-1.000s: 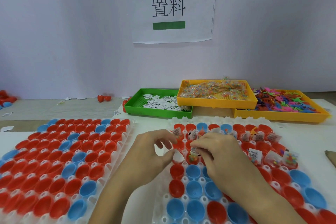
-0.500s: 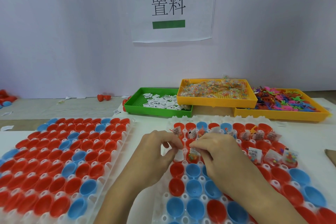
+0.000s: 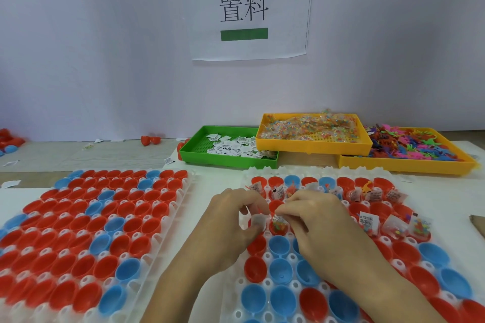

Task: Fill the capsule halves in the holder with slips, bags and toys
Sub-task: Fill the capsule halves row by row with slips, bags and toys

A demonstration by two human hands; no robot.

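Observation:
A white holder (image 3: 265,283) on the right carries red and blue capsule halves; those in its back rows hold slips, bags and toys. My left hand (image 3: 231,223) pinches a small clear bag (image 3: 258,220) over a red half at the holder's left edge. My right hand (image 3: 315,225) pinches a bag of coloured beads (image 3: 278,223) sitting in the red half beside it. The front rows of halves, such as a blue one (image 3: 280,270), hold nothing.
A second holder (image 3: 181,196) of red and blue halves lies at the left. At the back stand a green tray (image 3: 225,161) of slips, a yellow tray (image 3: 312,148) of bead bags and another yellow tray (image 3: 404,165) of coloured toys. Loose capsule halves (image 3: 149,140) lie by the wall.
My left hand has brought the small clear bag down and right onto the red half. My right hand stays at the bead bag in the neighbouring half.

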